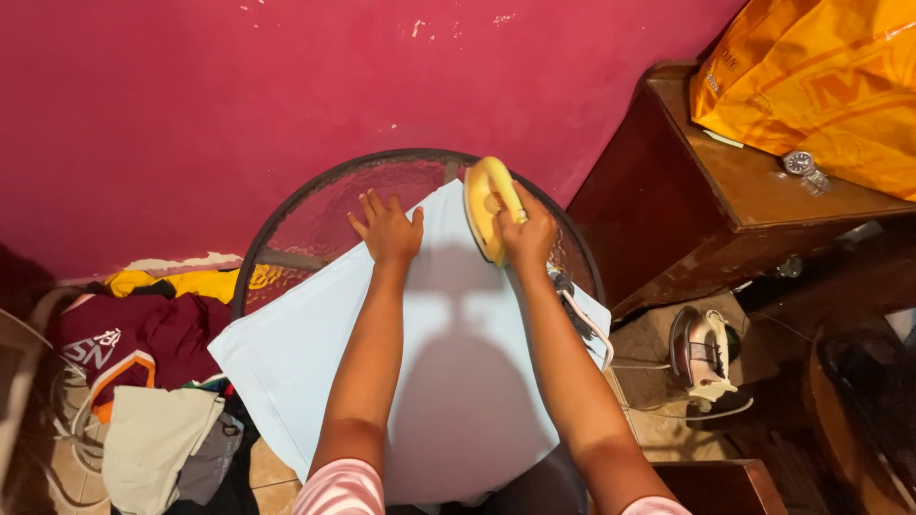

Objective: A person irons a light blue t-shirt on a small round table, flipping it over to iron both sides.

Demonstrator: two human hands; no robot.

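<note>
While the right hand (528,232) grips the yellow iron (487,205), left hand (386,229) fingers press flat, spread wide. Pale blue cloth (315,353) looks soft, limp. Iron likely heavy; take its handle.

Right hand (528,232) grips yellow iron (489,205); left hand (389,229) flattens pale cloth (448,381).

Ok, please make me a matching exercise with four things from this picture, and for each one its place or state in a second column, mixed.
Things:
1. yellow iron
2. light blue cloth
3. wristwatch
4. left hand

Places or states:
A. lies on the brown wooden cabinet
B. pressed flat on the cloth, fingers spread
C. gripped by the right hand
D. spread over the round glass table

Pairs: 1-C, 2-D, 3-A, 4-B
</note>
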